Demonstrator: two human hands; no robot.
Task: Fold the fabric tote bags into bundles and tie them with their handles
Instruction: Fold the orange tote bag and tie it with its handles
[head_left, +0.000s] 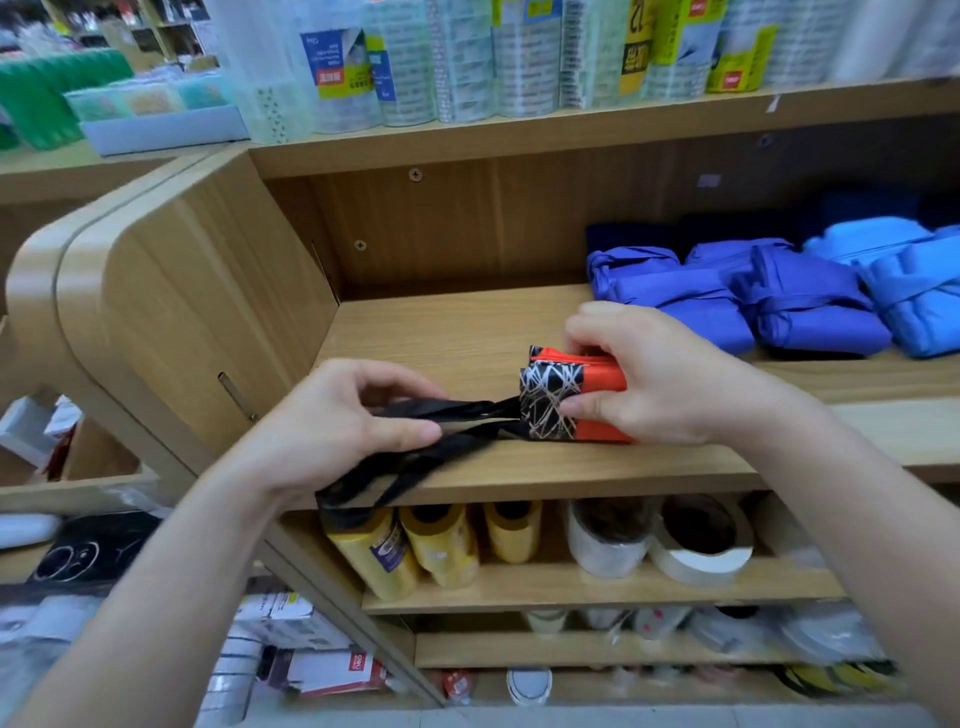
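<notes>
An orange tote bag (602, 400), folded into a small bundle with a black-and-white patterned band at its left end, rests on the wooden shelf (467, 332). My right hand (670, 379) grips the bundle, thumb below and fingers over the top. The bag's black handles (441, 447) stretch leftward from the bundle and hang over the shelf's front edge. My left hand (343, 421) pinches those handles between thumb and fingers, a little left of the bundle.
Several tied blue bag bundles (769, 296) lie at the back right of the same shelf. Tape rolls (696, 540) and yellow rolls (441, 545) fill the shelf below. Packaged goods line the shelf above. The wooden side panel (197, 312) stands at left.
</notes>
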